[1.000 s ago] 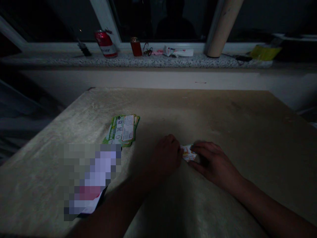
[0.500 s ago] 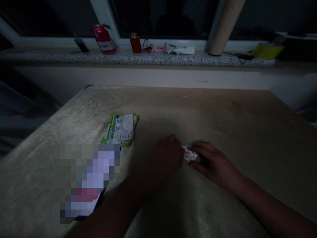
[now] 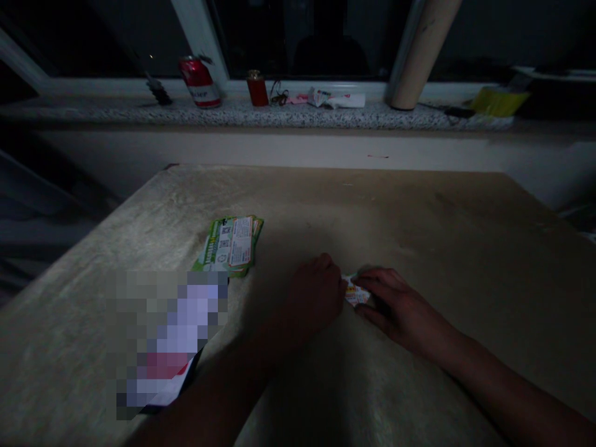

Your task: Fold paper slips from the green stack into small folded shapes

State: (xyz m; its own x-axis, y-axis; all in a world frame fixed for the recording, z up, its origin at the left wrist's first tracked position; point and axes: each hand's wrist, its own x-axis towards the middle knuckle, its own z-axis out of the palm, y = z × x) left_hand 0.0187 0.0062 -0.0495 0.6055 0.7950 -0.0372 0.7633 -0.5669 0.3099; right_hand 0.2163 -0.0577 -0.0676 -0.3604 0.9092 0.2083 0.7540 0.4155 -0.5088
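Observation:
A small folded piece of printed paper (image 3: 357, 292), white with orange and coloured print, lies on the table between my hands. My left hand (image 3: 319, 288) is closed at its left end, with the fingertips turned down and partly hidden. From the right, my right hand (image 3: 395, 304) holds the paper with the thumb at the near edge and the fingers at the far edge. Left of my hands rests a stack of green printed leaflets (image 3: 228, 243). Nearer to me, beside my left forearm, is a flat phone-like object (image 3: 179, 335), mostly blurred out by large pixels.
Behind the table (image 3: 428, 236) runs a speckled window sill (image 3: 288, 118). On it stand a red can (image 3: 199, 82), a small red bottle (image 3: 257, 90), crumpled wrappers (image 3: 335, 98), a tall cardboard tube (image 3: 421, 59) and a yellow packet (image 3: 499, 100). The room is dim.
The camera view has tilted slightly, so the sill and leaflets sit a little lower. Both hands stay on the folded paper, with hardly any movement.

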